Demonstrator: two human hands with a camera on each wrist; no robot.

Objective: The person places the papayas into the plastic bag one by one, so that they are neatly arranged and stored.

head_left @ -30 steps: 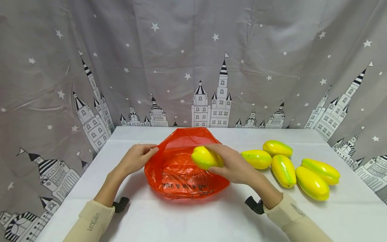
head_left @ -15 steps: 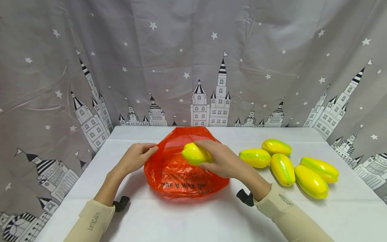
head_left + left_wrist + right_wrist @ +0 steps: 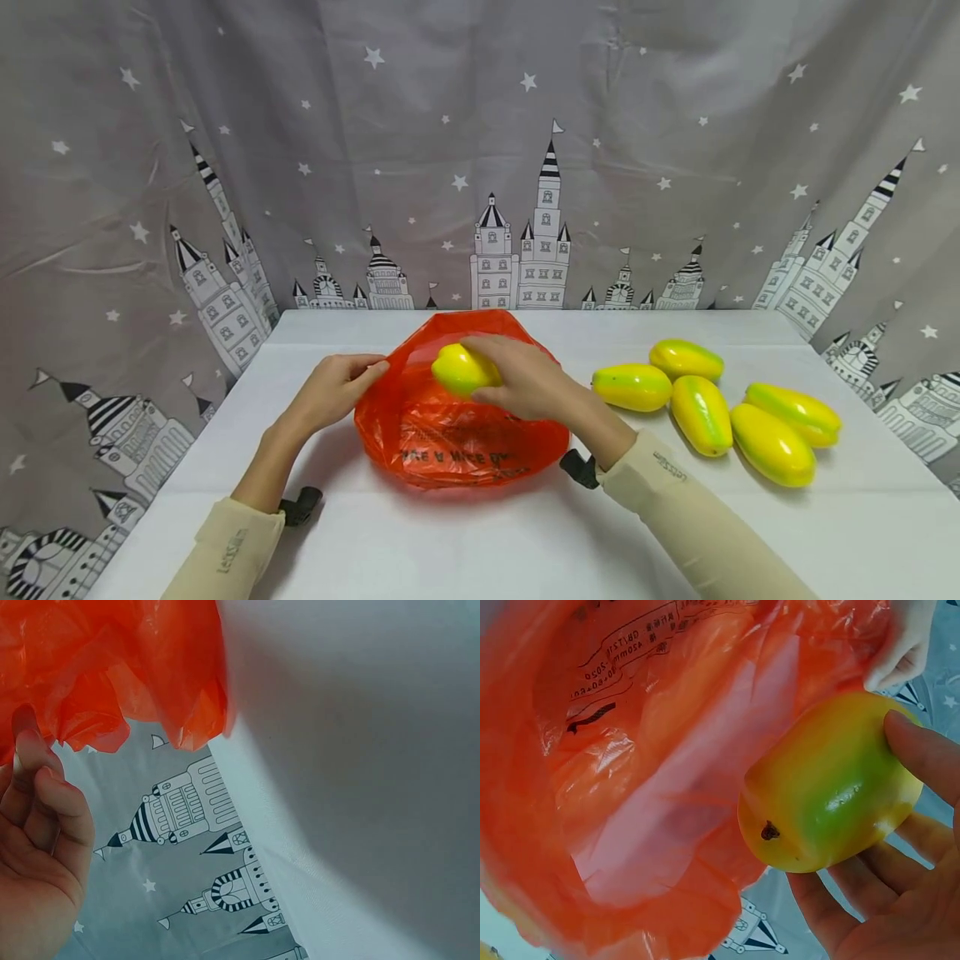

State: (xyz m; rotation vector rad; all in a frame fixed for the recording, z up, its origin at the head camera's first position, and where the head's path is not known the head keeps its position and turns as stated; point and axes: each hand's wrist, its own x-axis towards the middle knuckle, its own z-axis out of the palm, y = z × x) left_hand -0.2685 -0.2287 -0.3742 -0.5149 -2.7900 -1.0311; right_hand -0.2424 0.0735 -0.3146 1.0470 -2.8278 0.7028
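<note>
A red plastic bag (image 3: 450,458) with dark printing lies on the white table, its mouth spread wide. At its left rim, my left hand (image 3: 334,390) pinches the film between thumb and fingers; the left wrist view shows the crumpled bag edge (image 3: 176,682) beside those fingers. My right hand (image 3: 528,379) grips a glossy yellow-green papaya (image 3: 459,371) over the bag's opening. In the right wrist view the papaya (image 3: 832,787) has its dark stem end toward the bag, with the thumb on one side and fingers beneath.
Several more papayas (image 3: 701,415) lie grouped on the right side of the white table (image 3: 480,542). A grey curtain (image 3: 420,150) printed with castles and stars hangs behind the table and along its sides.
My right hand has carried the papaya leftward and slightly farther back above the bag's opening. My left hand keeps its pinch on the rim, nearly still.
</note>
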